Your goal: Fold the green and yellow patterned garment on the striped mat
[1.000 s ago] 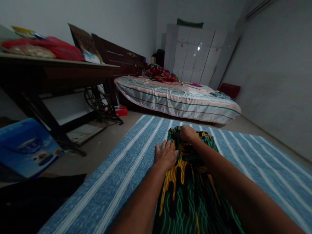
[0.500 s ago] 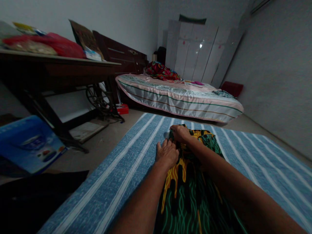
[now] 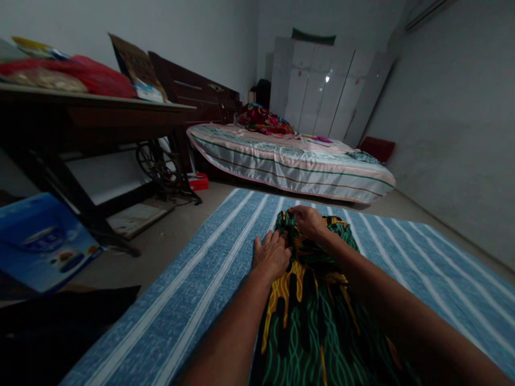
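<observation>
A dark garment (image 3: 301,316) patterned in green, yellow and black lies lengthwise before me on a blue and white striped sheet (image 3: 217,257). At its left edge my left hand (image 3: 273,252) rests flat, fingers spread, partly on the cloth and partly on the sheet. My right hand (image 3: 308,221) is closed at the garment's far end, its fingers pinching the gathered cloth. The fingertips of that hand are partly hidden. My right forearm crosses over the garment's right side and covers part of it.
Beyond the sheet stands a bed (image 3: 289,166) with a red floral blanket (image 3: 263,119). To the left are an old treadle sewing table (image 3: 132,110) carrying red bags (image 3: 96,75) and a blue box (image 3: 46,244) on the floor. A pale wardrobe (image 3: 317,86) stands at the back.
My right hand has shifted slightly right along the garment's far end, uncovering its far left corner. My left hand stays flat at the left edge. The view has turned slightly.
</observation>
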### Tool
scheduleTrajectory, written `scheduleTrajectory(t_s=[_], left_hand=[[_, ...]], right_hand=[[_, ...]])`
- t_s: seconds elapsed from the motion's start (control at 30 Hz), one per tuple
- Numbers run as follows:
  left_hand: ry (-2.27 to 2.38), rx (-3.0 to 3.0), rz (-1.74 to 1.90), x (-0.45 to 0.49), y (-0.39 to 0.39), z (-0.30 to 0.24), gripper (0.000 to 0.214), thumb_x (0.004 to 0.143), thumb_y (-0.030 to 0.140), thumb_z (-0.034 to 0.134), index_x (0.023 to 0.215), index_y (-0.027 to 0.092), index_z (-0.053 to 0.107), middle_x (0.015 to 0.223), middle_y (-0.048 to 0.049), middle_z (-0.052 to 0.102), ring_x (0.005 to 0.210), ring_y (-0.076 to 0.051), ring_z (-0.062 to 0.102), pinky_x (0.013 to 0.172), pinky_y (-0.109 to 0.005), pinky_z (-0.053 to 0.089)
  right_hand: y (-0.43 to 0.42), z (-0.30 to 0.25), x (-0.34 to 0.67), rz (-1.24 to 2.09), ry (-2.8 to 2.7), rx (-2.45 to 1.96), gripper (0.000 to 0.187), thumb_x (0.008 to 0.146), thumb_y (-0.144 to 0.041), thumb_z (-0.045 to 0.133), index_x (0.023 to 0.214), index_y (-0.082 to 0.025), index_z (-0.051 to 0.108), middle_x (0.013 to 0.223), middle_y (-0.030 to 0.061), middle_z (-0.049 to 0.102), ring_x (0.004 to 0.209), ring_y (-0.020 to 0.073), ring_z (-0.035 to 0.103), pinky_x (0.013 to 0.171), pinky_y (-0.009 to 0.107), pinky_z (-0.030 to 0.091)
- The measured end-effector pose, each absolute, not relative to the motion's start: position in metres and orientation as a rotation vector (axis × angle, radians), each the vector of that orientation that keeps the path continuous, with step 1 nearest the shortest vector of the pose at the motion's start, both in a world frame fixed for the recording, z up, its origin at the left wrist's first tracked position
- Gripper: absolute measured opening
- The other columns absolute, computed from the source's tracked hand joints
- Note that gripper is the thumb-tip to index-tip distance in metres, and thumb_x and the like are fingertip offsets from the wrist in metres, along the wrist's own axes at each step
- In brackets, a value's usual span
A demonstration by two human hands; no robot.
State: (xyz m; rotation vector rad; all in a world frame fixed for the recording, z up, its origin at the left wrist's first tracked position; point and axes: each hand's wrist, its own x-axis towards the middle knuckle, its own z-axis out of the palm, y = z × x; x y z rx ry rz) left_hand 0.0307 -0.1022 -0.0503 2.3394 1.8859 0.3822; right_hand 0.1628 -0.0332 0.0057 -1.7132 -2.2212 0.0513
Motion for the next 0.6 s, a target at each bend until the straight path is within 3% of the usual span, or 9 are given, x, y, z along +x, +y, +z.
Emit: scheduleTrajectory(t_s=[0.3, 0.6], left_hand=[[1.886, 2.361, 0.359, 0.025, -0.101, -0.045, 0.043, 0.093, 0.039, 0.030, 0.130, 0.021, 0.044, 0.145, -0.0084, 0.039, 0.136, -0.025, 0.027, 0.108, -0.056, 0.018], [1.955, 2.416, 0.254, 0.023, -0.097, -0.040, 0.042, 0.094, 0.037, 0.030, 0.131, 0.025, 0.043, 0.146, -0.0081, 0.038, 0.135, -0.022, 0.030, 0.108, -0.050, 0.020]], right_hand=[[-0.176, -0.026, 0.280, 0.215, -2.020, -1.489, 0.028, 0.086, -0.034, 0.039, 0.090, -0.023, 0.064, 0.085, 0.0051, 0.066, 0.077, 0.0176, 0.061, 0.070, 0.028, 0.046], [-0.202, -0.076, 0.322, -0.050, -1.732, -1.837, 0.034, 0.088, -0.036, 0.037, 0.103, -0.019, 0.062, 0.102, 0.0115, 0.065, 0.096, 0.0227, 0.058, 0.083, 0.034, 0.044]])
